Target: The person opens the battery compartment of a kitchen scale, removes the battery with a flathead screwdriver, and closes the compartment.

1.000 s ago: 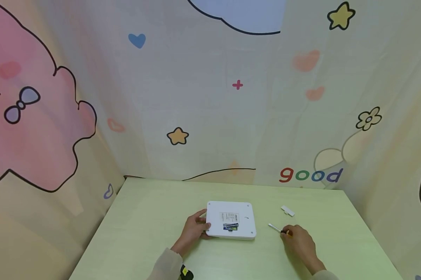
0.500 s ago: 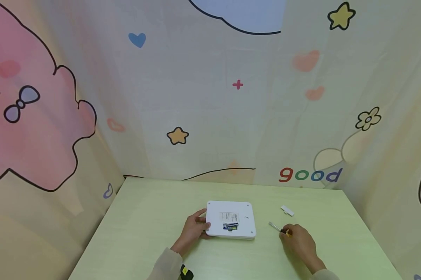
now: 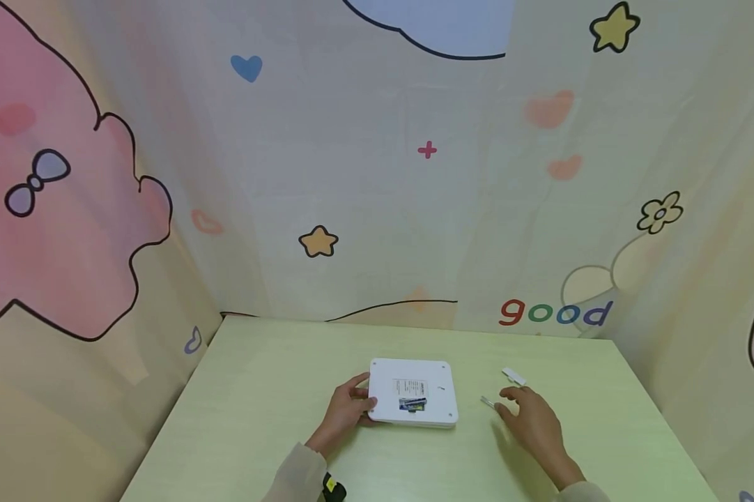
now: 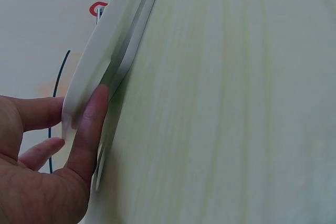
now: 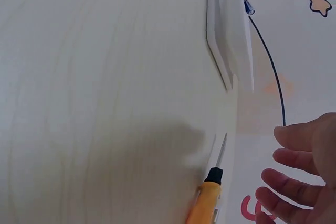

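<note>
A square white device (image 3: 436, 411) lies back side up on the table, with a printed label and screw holes near its corners. Batteries (image 3: 412, 404) show in the compartment near its front edge. My left hand (image 3: 342, 415) grips the device's left edge, thumb on one face and fingers on the other; the left wrist view shows that edge raised off the table. To the right, my right hand (image 3: 536, 425) hovers with relaxed, spread fingers, holding nothing. Below it lies a screwdriver (image 5: 206, 203) with a yellow and black handle; in the head view the hand hides most of it.
A small white battery cover (image 3: 513, 376) lies on the table behind the right hand. A black and yellow item (image 3: 333, 488) sits by the left sleeve at the bottom. The pale wooden table (image 3: 277, 376) ends at a printed cloth backdrop (image 3: 364, 174).
My right hand has let go of the screwdriver and lifted slightly, its fingers spreading. The screwdriver now lies on the table. My left hand keeps its grip on the device.
</note>
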The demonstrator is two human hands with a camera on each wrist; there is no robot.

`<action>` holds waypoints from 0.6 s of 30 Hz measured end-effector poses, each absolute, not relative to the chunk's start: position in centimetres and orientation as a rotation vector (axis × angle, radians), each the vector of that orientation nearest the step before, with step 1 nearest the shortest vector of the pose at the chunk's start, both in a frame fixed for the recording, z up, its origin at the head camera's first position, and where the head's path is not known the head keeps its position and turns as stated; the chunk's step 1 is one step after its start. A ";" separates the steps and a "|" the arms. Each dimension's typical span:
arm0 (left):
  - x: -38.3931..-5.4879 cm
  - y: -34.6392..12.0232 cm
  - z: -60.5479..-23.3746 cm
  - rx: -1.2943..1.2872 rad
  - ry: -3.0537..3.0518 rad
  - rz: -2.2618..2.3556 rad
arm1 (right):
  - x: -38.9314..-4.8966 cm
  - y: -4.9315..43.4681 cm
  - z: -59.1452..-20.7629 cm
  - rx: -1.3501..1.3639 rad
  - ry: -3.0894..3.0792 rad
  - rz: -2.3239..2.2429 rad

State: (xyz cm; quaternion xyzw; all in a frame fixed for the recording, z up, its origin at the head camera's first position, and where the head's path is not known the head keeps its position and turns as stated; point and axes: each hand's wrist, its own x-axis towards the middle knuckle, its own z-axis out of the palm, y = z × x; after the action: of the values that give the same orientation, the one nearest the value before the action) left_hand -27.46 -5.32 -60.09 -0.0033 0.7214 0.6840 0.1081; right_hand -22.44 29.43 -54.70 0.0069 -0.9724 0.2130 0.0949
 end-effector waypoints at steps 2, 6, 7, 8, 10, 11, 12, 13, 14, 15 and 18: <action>-27.4 -5.3 -60.0 -0.007 2.122 2.014 | -22.4 28.9 -54.3 0.067 -2.844 0.635; -27.3 -5.3 -59.8 -0.007 2.116 2.012 | -22.5 28.2 -54.0 0.146 -2.793 0.642; -27.3 -5.3 -59.8 -0.006 2.117 2.011 | -22.5 28.0 -53.9 0.159 -2.787 0.645; -27.2 -5.3 -59.8 -0.009 2.116 2.010 | -22.5 27.9 -53.9 0.167 -2.785 0.643; -27.3 -5.3 -59.9 -0.008 2.115 2.015 | -22.6 27.7 -53.9 0.175 -2.785 0.640; -27.3 -5.3 -59.9 -0.009 2.115 2.015 | -22.6 27.6 -53.8 0.179 -2.785 0.637; -27.3 -5.3 -59.9 -0.008 2.116 2.015 | -22.6 27.5 -53.8 0.183 -2.784 0.635; -27.3 -5.3 -60.0 -0.009 2.118 2.013 | -22.6 27.3 -53.7 0.188 -2.783 0.638; -27.3 -5.2 -60.0 -0.007 2.119 2.014 | -22.6 27.2 -53.7 0.193 -2.780 0.641; -27.3 -5.2 -59.9 -0.007 2.120 2.015 | -22.6 27.1 -53.6 0.201 -2.777 0.644; -27.0 -5.2 -59.2 -0.015 2.126 2.009 | -22.6 26.6 -53.5 0.225 -2.764 0.664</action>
State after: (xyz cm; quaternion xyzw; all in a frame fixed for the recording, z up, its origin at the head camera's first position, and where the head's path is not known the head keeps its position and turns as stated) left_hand -26.96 -5.23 -59.23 -0.0050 0.7225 0.6828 0.1083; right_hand -22.57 26.59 -53.49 0.0779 -0.9591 0.2305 0.1447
